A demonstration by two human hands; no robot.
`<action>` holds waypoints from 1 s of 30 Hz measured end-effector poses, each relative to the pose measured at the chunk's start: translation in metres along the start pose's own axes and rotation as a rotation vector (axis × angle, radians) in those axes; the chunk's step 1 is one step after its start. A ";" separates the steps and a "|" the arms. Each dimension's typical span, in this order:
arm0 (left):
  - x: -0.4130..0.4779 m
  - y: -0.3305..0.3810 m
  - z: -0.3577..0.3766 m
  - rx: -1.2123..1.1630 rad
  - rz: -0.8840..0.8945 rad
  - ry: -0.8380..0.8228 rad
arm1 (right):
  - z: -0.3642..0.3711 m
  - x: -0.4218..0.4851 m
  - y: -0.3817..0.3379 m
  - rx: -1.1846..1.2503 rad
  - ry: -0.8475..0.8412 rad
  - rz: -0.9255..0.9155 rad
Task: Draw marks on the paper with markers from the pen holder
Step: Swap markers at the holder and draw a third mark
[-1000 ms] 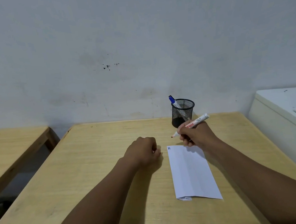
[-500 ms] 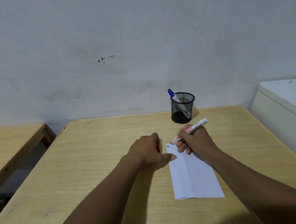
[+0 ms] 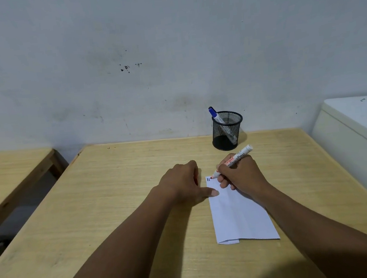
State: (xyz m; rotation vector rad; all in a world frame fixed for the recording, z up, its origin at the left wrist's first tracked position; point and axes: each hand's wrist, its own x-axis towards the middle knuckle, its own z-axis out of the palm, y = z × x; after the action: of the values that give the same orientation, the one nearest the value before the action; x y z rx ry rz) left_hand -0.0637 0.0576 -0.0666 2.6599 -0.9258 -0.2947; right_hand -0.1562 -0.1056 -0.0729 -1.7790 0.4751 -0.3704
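A folded white paper (image 3: 238, 219) lies on the wooden table (image 3: 120, 190), with two short dark marks at its top left corner. My right hand (image 3: 240, 173) grips a white marker with a red tip (image 3: 241, 155); the tip touches the paper's top left corner beside the marks. My left hand (image 3: 184, 181) rests curled on the table left of the paper, its thumb pressing the paper's left edge. Behind stands a black mesh pen holder (image 3: 227, 130) with a blue-capped marker (image 3: 216, 115) leaning in it.
The table backs onto a stained white wall. A second wooden table (image 3: 7, 175) stands to the left across a gap. A white cabinet or appliance (image 3: 358, 129) stands close on the right.
My right hand has lowered the red marker's tip onto the paper's top left corner. My left hand moved right and its thumb came down on the paper's edge.
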 end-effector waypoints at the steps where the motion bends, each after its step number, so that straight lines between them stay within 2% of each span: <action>1: -0.001 0.000 0.000 -0.002 0.002 0.000 | 0.000 0.000 0.001 -0.002 0.003 -0.002; 9: -0.004 0.004 -0.003 -0.013 -0.016 -0.011 | 0.000 0.000 -0.001 0.044 -0.003 0.038; 12: -0.005 0.005 -0.005 -0.045 -0.028 -0.010 | -0.002 0.001 -0.003 0.200 0.020 0.089; 15: -0.004 -0.001 -0.015 -0.175 -0.048 -0.036 | -0.010 0.004 -0.008 0.339 0.089 0.153; 19: -0.003 -0.012 -0.029 -0.308 0.014 -0.054 | -0.021 0.012 -0.023 0.471 0.130 0.220; 21: -0.003 -0.015 -0.032 -0.444 0.004 0.010 | -0.026 0.016 -0.037 0.506 0.098 0.201; 26: 0.001 -0.005 -0.050 -1.045 -0.038 0.090 | -0.033 0.023 -0.070 0.534 -0.106 0.195; 30: 0.003 0.007 -0.068 -1.234 0.003 0.055 | -0.030 0.025 -0.086 0.584 -0.118 0.192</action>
State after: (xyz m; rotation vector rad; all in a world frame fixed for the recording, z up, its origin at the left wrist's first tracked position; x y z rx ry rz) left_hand -0.0451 0.0657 -0.0009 1.5082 -0.4536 -0.5559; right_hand -0.1388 -0.1244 0.0177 -1.1713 0.3990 -0.2351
